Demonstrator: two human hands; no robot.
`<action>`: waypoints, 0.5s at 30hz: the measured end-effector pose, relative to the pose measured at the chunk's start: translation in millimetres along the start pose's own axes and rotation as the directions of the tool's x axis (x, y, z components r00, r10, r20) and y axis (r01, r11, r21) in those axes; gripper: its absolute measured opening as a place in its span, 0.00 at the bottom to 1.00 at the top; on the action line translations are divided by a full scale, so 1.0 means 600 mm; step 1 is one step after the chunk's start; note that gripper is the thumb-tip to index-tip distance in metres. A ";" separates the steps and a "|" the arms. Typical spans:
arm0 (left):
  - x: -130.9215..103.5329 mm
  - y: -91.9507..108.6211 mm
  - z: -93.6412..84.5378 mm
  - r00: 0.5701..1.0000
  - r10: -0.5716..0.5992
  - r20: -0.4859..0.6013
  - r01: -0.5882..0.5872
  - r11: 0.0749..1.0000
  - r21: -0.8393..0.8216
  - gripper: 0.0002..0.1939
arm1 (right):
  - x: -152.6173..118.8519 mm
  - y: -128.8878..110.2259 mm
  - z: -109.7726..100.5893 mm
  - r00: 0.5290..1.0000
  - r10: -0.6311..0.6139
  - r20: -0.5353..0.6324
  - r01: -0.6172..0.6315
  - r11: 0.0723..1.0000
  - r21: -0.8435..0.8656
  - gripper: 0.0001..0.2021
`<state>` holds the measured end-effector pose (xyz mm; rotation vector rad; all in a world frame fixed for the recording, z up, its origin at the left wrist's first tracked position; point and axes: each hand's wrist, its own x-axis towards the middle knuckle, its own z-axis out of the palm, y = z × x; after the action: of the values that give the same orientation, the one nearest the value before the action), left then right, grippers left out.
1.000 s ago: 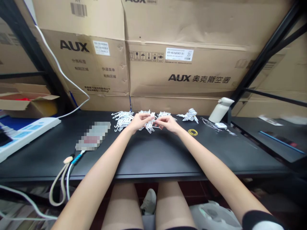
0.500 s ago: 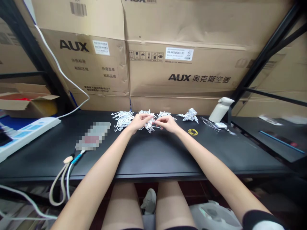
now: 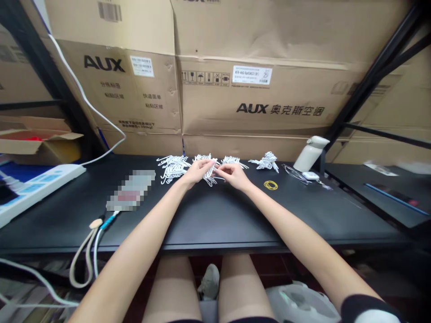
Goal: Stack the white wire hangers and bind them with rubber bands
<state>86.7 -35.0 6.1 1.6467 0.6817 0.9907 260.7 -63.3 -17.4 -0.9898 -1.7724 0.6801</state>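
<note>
My left hand (image 3: 198, 172) is closed around a small bunch of white wire hooks (image 3: 209, 179), whose bent ends stick out below the fingers. My right hand (image 3: 233, 175) is pinched just to the right, its fingertips meeting the same bunch; a thin white hook end shows beneath them. The fingers hide how many pieces each hand grips. Behind and beside the hands lie more white hooks: two heaps on the left (image 3: 173, 168), a heap behind the left hand (image 3: 202, 157) and one behind the right hand (image 3: 232, 160). A gathered bundle of white hooks (image 3: 267, 161) rests farther right.
Yellow rubber bands (image 3: 270, 185) lie right of my hands on the black table (image 3: 222, 224). A white bottle (image 3: 310, 154), glasses (image 3: 294, 174) and a small white case (image 3: 310, 176) stand beyond. On the left are a blurred-out phone (image 3: 131, 190) and a power strip (image 3: 40, 188). Cardboard (image 3: 215, 103) backs the table.
My right hand has shifted slightly left, so its fingertips are closer to my left hand at the bunch. My left hand has barely moved, and the heaps lie as before.
</note>
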 end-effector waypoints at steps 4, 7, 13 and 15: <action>0.002 -0.006 0.004 1.000 -0.026 -0.008 0.025 0.999 -0.028 0.20 | -0.001 0.002 0.002 0.999 -0.045 -0.021 0.043 0.995 -0.087 0.16; 0.003 -0.008 0.014 0.991 -0.096 -0.089 0.093 0.995 -0.041 0.23 | 0.000 0.000 0.003 0.994 -0.096 -0.045 0.088 0.985 -0.150 0.15; -0.001 -0.011 0.029 0.993 -0.053 -0.103 0.069 0.985 0.159 0.23 | 0.000 -0.004 0.007 0.981 -0.187 -0.049 0.169 0.952 -0.254 0.15; -0.001 -0.016 0.028 0.993 -0.010 -0.119 0.038 0.972 0.233 0.21 | -0.001 -0.004 0.010 0.981 -0.191 -0.042 0.175 0.952 -0.252 0.15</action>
<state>101.3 -41.0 -4.8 1.7898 0.9262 1.0262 254.7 -65.2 -17.8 -0.9844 -1.8931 0.3105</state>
